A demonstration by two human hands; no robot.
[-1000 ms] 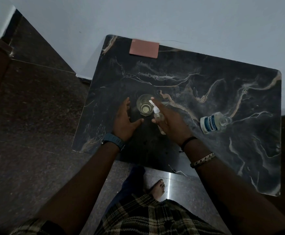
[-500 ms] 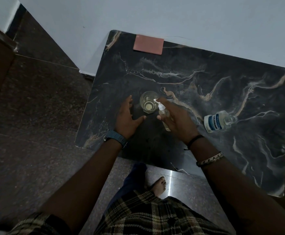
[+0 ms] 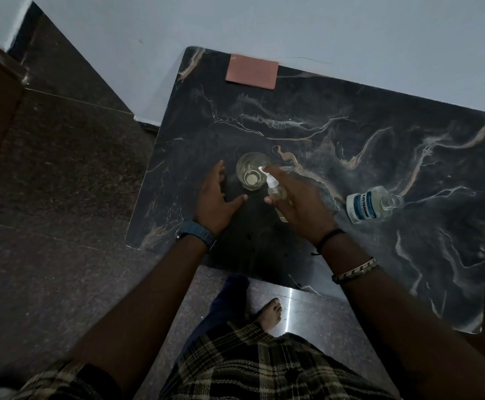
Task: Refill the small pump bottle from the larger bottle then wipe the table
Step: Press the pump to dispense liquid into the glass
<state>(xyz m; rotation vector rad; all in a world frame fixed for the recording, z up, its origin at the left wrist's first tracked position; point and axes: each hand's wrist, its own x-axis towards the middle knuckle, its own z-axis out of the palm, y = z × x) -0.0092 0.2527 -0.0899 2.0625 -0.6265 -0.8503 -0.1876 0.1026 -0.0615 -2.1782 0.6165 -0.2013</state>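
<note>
My right hand (image 3: 301, 203) is closed around the small pump bottle (image 3: 277, 194), which holds pale liquid; its white pump head points at a clear glass (image 3: 251, 174) standing mid-table, and my forefinger rests on top of the pump. My left hand (image 3: 213, 197) lies open on the dark marble table (image 3: 351, 145) just left of the glass, fingers spread, holding nothing. The larger bottle (image 3: 372, 204), clear with a blue label, lies on its side to the right with its cap off.
A pink folded cloth (image 3: 252, 71) lies at the table's far edge against the white wall. The table's near edge runs just behind my wrists. My bare foot (image 3: 270, 314) stands on the dark polished floor below.
My hands, the pump bottle and the glass hold the same pose. Only the head camera has shifted, moving the table slightly in the view.
</note>
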